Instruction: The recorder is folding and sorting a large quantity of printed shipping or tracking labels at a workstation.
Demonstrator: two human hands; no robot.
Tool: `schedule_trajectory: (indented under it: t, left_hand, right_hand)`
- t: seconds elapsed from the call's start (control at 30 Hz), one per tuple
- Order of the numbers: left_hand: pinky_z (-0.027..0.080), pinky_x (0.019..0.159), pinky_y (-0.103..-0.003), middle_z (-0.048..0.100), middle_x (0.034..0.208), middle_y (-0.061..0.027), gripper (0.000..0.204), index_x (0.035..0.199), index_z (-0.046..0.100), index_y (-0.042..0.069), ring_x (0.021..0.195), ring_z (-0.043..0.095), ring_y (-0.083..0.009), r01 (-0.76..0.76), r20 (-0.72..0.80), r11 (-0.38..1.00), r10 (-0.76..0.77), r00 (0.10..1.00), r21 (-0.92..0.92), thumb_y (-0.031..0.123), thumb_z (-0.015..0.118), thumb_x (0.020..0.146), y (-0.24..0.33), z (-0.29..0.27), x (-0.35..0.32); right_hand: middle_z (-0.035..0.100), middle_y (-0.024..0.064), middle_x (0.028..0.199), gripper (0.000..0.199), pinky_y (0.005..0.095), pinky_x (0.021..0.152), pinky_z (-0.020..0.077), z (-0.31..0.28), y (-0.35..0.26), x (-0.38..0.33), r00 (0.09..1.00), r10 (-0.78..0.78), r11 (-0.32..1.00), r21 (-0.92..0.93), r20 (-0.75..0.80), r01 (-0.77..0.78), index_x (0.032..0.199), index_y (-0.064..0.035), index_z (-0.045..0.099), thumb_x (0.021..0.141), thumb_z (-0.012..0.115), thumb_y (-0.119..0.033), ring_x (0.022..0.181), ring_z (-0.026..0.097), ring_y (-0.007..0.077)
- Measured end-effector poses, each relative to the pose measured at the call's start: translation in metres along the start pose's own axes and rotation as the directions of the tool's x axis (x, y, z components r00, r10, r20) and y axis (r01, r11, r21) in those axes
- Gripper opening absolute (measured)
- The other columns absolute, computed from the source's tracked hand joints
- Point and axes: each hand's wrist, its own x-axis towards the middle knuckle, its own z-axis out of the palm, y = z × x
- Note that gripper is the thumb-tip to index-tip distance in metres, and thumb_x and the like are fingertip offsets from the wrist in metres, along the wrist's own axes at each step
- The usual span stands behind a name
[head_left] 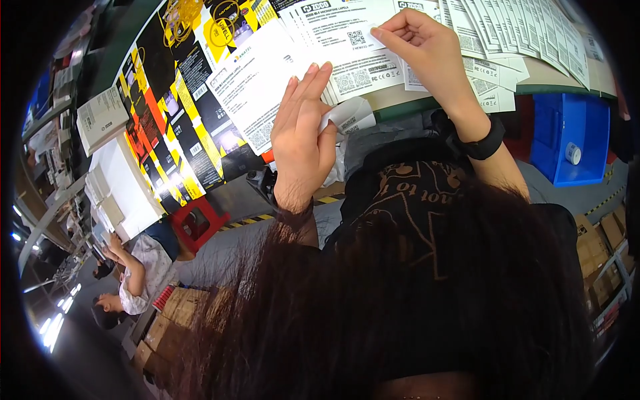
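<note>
My left hand (300, 137) lies with long, stretched fingers at the right edge of a white printed sheet (250, 100). Between its thumb and forefinger is a curled white label paper (357, 115) with small printed codes. To the upper right, my right hand (427, 53) is closed in a pinch, thumb and forefinger together, beside the square code on another white printed sheet (337, 27). Whatever sits in that pinch, if anything, is too small to make out. A printed certificate sheet (363, 77) lies between the hands.
Fanned printed sheets (533, 33) cover the table's right side. Black and yellow printed packages (193, 127) fill the left, with yellow rubber bands (183, 20) on top. A blue bin (570, 137) holding a white roll stands below right. Another person (143, 270) works at far left.
</note>
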Motion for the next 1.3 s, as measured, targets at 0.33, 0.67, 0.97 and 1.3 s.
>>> schedule_trajectory:
  t: [0.33,0.67,0.97,1.3]
  left_hand:
    - [0.034,0.1,-0.048,0.054,0.122,-0.0167,0.019,0.079,0.048,0.0,0.118,0.047,-0.0344,-0.012,-0.014,1.0,0.012,1.0,0.021,-0.009,0.052,0.063,-0.002,0.001,-0.001]
    - [0.034,0.1,-0.048,0.054,0.121,-0.0173,0.019,0.079,0.047,-0.001,0.117,0.047,-0.0354,-0.022,-0.057,0.999,0.023,0.998,0.028,-0.01,0.051,0.063,-0.002,0.002,-0.002]
    - [0.035,0.099,-0.049,0.055,0.119,-0.0172,0.017,0.08,0.047,-0.001,0.116,0.048,-0.035,-0.012,-0.124,0.999,0.017,0.992,0.039,-0.009,0.051,0.066,-0.001,0.006,-0.004]
    - [0.036,0.099,-0.046,0.057,0.118,-0.0121,0.014,0.081,0.049,0.0,0.113,0.051,-0.0315,-0.019,-0.086,0.998,0.024,0.996,0.06,-0.007,0.053,0.068,-0.001,0.002,-0.002]
  right_hand:
    - [0.049,0.016,0.081,0.027,0.0384,0.059,0.0443,0.005,-0.046,0.0,0.982,0.188,0.916,-0.359,-0.011,-0.179,0.094,-0.0021,0.044,0.079,0.063,-0.013,0.067,0.053,0.0355]
    - [0.054,0.0135,0.072,0.034,0.0316,0.058,0.0455,0.018,-0.002,0.002,0.865,-0.498,0.529,-0.812,-0.061,0.246,0.102,0.0006,0.044,0.076,0.066,-0.005,0.064,0.057,0.0258]
    - [0.043,0.0105,0.131,0.049,0.0393,0.1,0.0317,0.022,-0.033,-0.018,0.812,-0.47,0.753,-0.323,0.346,0.574,0.128,-0.0085,0.041,0.082,0.057,-0.018,0.117,0.045,0.0277]
    - [0.041,0.0055,0.136,0.058,0.0463,0.11,0.0139,-0.013,-0.022,-0.03,0.834,-0.301,0.648,-0.542,0.463,0.535,0.132,-0.0123,0.039,0.081,0.059,-0.03,0.13,0.031,0.0247]
